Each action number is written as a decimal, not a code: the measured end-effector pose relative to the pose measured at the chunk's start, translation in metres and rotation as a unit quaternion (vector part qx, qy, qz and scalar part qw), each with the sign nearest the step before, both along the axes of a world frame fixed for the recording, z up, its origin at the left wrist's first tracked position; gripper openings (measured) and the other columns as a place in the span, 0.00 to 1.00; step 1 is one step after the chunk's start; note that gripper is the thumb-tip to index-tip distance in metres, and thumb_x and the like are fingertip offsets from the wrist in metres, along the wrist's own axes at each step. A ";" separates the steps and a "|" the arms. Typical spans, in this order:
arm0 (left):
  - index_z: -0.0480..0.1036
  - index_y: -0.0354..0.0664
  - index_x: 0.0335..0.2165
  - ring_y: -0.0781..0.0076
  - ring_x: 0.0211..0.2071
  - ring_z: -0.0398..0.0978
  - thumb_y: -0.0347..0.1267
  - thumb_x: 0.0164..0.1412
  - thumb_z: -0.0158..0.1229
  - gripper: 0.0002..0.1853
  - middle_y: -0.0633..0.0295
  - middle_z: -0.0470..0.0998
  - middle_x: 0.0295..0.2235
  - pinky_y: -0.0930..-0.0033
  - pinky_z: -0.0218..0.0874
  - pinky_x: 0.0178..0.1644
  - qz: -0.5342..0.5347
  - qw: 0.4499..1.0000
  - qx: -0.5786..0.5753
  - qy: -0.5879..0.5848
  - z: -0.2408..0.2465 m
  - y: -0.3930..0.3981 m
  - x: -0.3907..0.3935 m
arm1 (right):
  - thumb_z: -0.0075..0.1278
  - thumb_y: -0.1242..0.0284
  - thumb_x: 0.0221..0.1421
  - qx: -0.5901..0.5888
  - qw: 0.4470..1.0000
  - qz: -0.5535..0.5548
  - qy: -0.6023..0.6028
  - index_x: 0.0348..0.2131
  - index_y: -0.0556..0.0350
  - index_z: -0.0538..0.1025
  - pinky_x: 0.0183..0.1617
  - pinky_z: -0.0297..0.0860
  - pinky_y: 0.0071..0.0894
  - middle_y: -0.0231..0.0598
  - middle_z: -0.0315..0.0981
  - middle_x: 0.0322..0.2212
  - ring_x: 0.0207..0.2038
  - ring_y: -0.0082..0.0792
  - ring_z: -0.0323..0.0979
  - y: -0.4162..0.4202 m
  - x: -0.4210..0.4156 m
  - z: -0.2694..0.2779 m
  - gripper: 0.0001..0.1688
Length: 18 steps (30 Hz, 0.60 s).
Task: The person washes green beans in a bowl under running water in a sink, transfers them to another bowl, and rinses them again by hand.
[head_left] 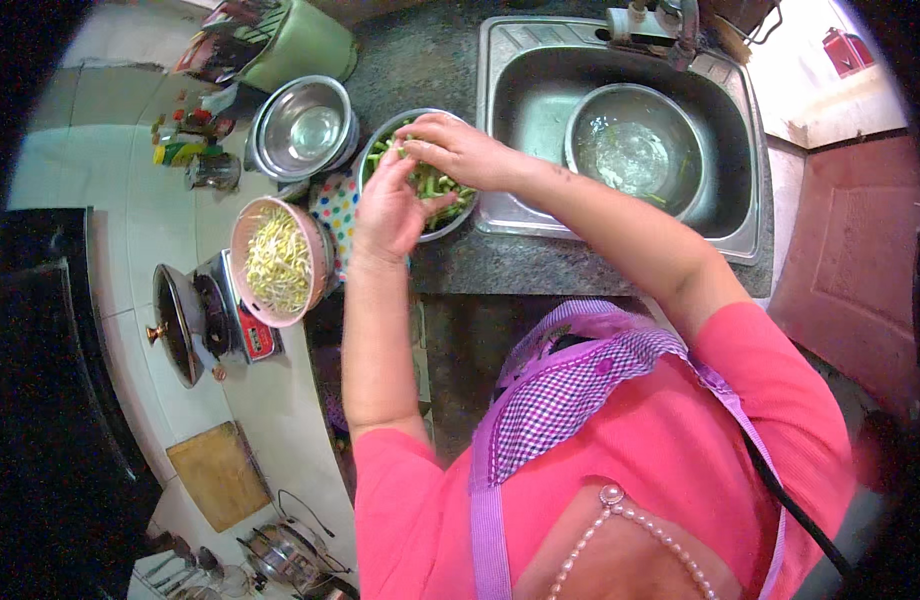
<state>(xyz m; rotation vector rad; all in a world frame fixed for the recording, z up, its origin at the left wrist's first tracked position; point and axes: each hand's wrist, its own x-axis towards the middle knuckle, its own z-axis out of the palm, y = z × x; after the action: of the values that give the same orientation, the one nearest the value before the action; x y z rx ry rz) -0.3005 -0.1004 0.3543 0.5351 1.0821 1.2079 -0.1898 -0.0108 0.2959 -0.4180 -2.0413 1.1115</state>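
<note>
A round metal bowl (469, 214) of cut green vegetable pieces (432, 182) stands on the counter to the left of the sink. Over it, my left hand (391, 214) points away from me with its thumb spread out above the pieces. My right hand (464, 156) reaches in from the right, its fingers over the fingertips of the left one. I see nothing held in either hand, though the spot where the fingers meet is partly hidden. Both hands cover much of the bowl's contents.
The steel sink (531, 82) holds a metal basin (632, 142) with water. Left of the bowl are stacked metal bowls (310, 129), a pink basket (239, 247) of bean sprouts (278, 262), a kitchen scale (257, 334) and a polka-dot cloth (335, 206). A green container (302, 49) stands behind.
</note>
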 end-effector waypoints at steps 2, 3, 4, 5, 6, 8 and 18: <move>0.52 0.49 0.51 0.62 0.48 0.58 0.32 0.55 0.41 0.23 0.62 0.56 0.50 0.45 0.59 0.41 -0.019 0.999 -0.018 -0.029 0.007 -0.009 -0.033 | 0.35 0.57 0.55 -0.137 0.983 0.119 -0.029 0.46 0.58 0.64 0.52 0.54 0.29 0.43 0.61 0.44 0.49 0.34 0.57 0.001 -0.024 -0.003 0.27; 0.51 0.49 0.52 0.61 0.49 0.57 0.31 0.55 0.41 0.24 0.62 0.55 0.50 0.43 0.58 0.42 -0.012 0.998 -0.034 -0.043 0.009 -0.017 -0.046 | 0.36 0.55 0.55 -0.229 0.957 0.170 -0.045 0.48 0.58 0.62 0.52 0.55 0.28 0.42 0.61 0.45 0.49 0.32 0.57 -0.003 -0.031 0.003 0.29; 0.50 0.48 0.53 0.60 0.49 0.57 0.31 0.54 0.42 0.26 0.61 0.55 0.50 0.41 0.57 0.43 0.020 0.999 -0.049 -0.004 0.013 -0.020 -0.048 | 0.36 0.53 0.54 -0.314 0.924 0.210 -0.064 0.49 0.57 0.61 0.51 0.55 0.28 0.41 0.61 0.46 0.49 0.31 0.57 -0.001 -0.032 0.010 0.31; 0.54 0.45 0.51 0.60 0.45 0.60 0.31 0.53 0.46 0.26 0.63 0.63 0.42 0.37 0.55 0.45 0.065 0.996 -0.057 -0.006 0.014 -0.020 -0.051 | 0.37 0.53 0.54 -0.332 0.914 0.221 -0.073 0.49 0.55 0.62 0.51 0.55 0.30 0.38 0.61 0.46 0.49 0.30 0.57 0.004 -0.030 0.018 0.31; 0.55 0.45 0.51 0.62 0.44 0.60 0.31 0.53 0.47 0.25 0.63 0.63 0.43 0.41 0.57 0.44 0.062 0.997 -0.050 0.018 0.015 -0.022 -0.056 | 0.38 0.52 0.53 -0.351 0.903 0.235 -0.084 0.49 0.52 0.63 0.50 0.55 0.32 0.36 0.61 0.46 0.49 0.29 0.57 0.008 -0.030 0.025 0.30; 0.56 0.44 0.50 0.66 0.43 0.61 0.31 0.52 0.47 0.25 0.63 0.63 0.43 0.48 0.58 0.44 0.067 0.991 -0.045 0.107 0.008 -0.026 -0.060 | 0.38 0.52 0.53 -0.390 0.887 0.226 -0.095 0.48 0.45 0.64 0.48 0.54 0.36 0.31 0.60 0.47 0.49 0.28 0.56 0.011 -0.020 0.043 0.27; 0.46 0.52 0.55 0.46 0.57 0.37 0.45 0.56 0.40 0.30 0.52 0.38 0.57 0.37 0.32 0.53 -0.115 0.587 -0.017 0.801 -0.077 -0.022 -0.026 | 0.37 0.58 0.55 -0.397 0.911 0.002 -0.111 0.43 0.50 0.67 0.42 0.62 0.25 0.31 0.67 0.39 0.39 0.23 0.65 0.047 0.152 -0.006 0.21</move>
<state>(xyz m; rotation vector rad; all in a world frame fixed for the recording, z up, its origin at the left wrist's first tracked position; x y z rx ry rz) -0.3262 -0.1226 0.2774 1.8347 2.3768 0.1211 -0.0380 0.0364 0.2901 -0.9730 -1.6792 1.9547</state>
